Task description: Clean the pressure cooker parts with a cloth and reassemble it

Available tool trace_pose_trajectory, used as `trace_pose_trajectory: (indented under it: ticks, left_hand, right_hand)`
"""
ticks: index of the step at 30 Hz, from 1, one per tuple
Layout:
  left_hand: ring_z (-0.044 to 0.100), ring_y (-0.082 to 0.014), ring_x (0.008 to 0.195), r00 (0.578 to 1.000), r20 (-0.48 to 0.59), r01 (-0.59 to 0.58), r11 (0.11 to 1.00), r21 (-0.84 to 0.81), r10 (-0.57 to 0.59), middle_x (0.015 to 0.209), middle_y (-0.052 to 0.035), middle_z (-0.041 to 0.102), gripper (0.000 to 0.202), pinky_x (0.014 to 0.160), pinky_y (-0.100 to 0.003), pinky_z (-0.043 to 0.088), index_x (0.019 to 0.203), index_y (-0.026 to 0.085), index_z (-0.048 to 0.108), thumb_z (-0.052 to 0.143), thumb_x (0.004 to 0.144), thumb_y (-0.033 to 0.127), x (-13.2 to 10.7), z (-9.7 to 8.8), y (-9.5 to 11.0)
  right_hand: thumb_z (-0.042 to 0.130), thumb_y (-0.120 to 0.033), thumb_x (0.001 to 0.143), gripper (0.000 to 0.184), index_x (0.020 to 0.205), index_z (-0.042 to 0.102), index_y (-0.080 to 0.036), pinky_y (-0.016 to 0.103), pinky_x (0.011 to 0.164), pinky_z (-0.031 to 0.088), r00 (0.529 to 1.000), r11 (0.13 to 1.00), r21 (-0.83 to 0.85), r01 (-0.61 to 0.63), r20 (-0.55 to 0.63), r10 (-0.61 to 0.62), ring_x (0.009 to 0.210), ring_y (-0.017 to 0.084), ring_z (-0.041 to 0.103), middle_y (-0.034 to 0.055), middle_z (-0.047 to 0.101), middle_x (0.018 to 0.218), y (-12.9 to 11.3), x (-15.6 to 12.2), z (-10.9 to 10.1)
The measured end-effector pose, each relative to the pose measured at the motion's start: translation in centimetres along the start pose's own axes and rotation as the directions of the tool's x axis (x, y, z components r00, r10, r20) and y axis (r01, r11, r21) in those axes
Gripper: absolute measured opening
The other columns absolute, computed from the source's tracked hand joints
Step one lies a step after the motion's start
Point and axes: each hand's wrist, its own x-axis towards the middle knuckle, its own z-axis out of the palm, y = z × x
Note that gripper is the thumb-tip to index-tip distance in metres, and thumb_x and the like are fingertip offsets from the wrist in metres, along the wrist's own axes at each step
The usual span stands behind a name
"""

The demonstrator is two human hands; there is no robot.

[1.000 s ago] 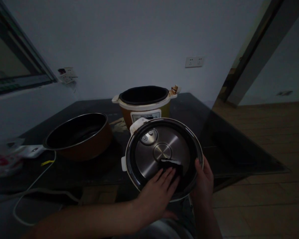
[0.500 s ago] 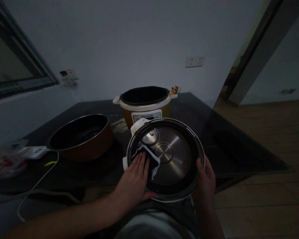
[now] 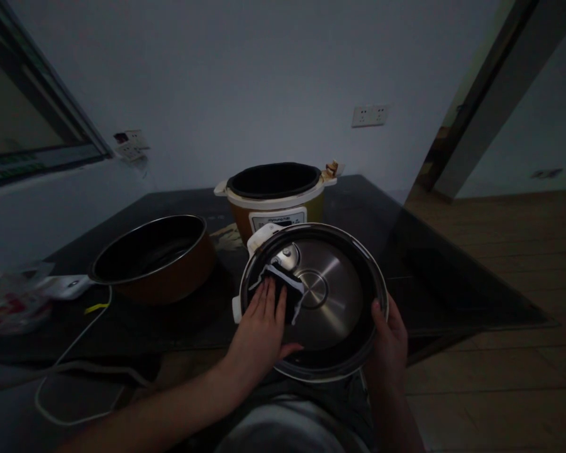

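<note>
A round lid (image 3: 339, 302) of an electric pressure cooker is tilted up, its steel inner side facing me. My right hand (image 3: 389, 327) grips the right rim, thumb over the edge and fingers behind it. My left hand (image 3: 264, 321) lies with outstretched fingers on a dark cloth (image 3: 290, 292) with a white border, pressing it against the lid's left inner part. Its thumb is spread apart near the lower rim. Behind the lid stands the cooker body (image 3: 276, 202), uncovered, with a dark inside and a white front panel.
An orange-brown pot (image 3: 165, 277) with a dark inside stands to the left on the black table (image 3: 434, 296). Plastic bags (image 3: 12, 305), a white object (image 3: 68, 286) and a pale cable (image 3: 82, 327) lie farther left. Wall sockets (image 3: 370, 115) are at the back.
My left hand has shifted slightly up and to the right over the lid's inner side, and the cloth has moved with it. The right hand and the lid stay almost still.
</note>
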Motion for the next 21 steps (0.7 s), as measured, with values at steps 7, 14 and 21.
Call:
trace_pose_trajectory:
  ticks: [7, 14, 21]
  left_hand:
    - [0.035, -0.0447, 0.135, 0.982, 0.13, -0.133, 0.99, -0.045, 0.138, 0.143, -0.0348, 0.038, 0.103, 0.108, -0.057, 0.036, 0.138, -0.001, 0.048, 0.044, 0.075, 0.081, -2.7, 0.1, 2.7]
    - [0.027, -0.0371, 0.142, 0.927, 0.135, -0.306, 0.915, -0.263, 0.349, 0.151, -0.0266, 0.031, 0.093, 0.111, -0.053, 0.033, 0.143, 0.005, 0.041, 0.037, 0.084, 0.076, -2.0, -0.3, 4.6]
    - [0.023, -0.0378, 0.143, 0.925, -0.015, -0.371, 0.892, -0.257, 0.381, 0.15, -0.0292, 0.033, 0.098, 0.117, -0.048, 0.024, 0.139, -0.006, 0.042, 0.039, 0.083, 0.075, 2.6, -0.5, 7.9]
  right_hand:
    - [0.072, -0.047, 0.074, 0.057, 0.126, 0.063, -0.024, 0.044, 0.098, 0.044, 0.999, 0.999, 0.012, -0.039, 0.017, 0.038, 0.114, 0.028, 0.059, 0.0063, 0.069, 0.118, -0.6, -0.3, 0.2]
    - [0.069, -0.049, 0.076, 0.054, 0.123, 0.065, -0.023, 0.043, 0.096, 0.046, 1.0, 0.998, -0.061, 0.002, 0.0, -0.002, 0.114, 0.028, 0.059, 0.0066, 0.07, 0.116, -1.4, -0.6, 0.5]
    - [0.074, -0.047, 0.07, 0.055, 0.119, 0.067, -0.024, 0.044, 0.107, 0.036, 0.999, 0.999, -0.031, -0.025, -0.021, 0.024, 0.121, 0.027, 0.055, 0.0042, 0.067, 0.121, -0.3, 0.3, -0.2]
